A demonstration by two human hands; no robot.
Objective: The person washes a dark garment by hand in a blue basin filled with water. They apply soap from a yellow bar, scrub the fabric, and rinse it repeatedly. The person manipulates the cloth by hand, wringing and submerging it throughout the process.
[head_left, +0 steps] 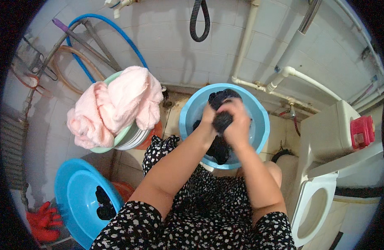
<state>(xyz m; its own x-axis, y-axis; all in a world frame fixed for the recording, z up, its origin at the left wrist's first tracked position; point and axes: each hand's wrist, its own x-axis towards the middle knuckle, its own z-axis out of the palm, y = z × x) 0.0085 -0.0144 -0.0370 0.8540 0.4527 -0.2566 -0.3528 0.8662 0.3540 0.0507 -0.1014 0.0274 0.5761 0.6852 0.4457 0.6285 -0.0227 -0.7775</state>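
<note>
In front of me stands a light blue basin with water and wet dark cloth in it. Between my two hands is a bunched piece of black cloth, held over the middle of the basin. My left hand closes on it from the left. From the right, my right hand wraps round it, its fingers blurred. More black cloth lies below my hands, against the basin's near side. A dark bundle shows just beyond my fingers; whether it joins the held piece I cannot tell.
Left, a pink fluffy garment is heaped on a pale green basin. Nearer, a deeper blue basin holds small black cloth pieces, beside red rubber gloves. A toilet stands right; pipes and a blue hose line the wall.
</note>
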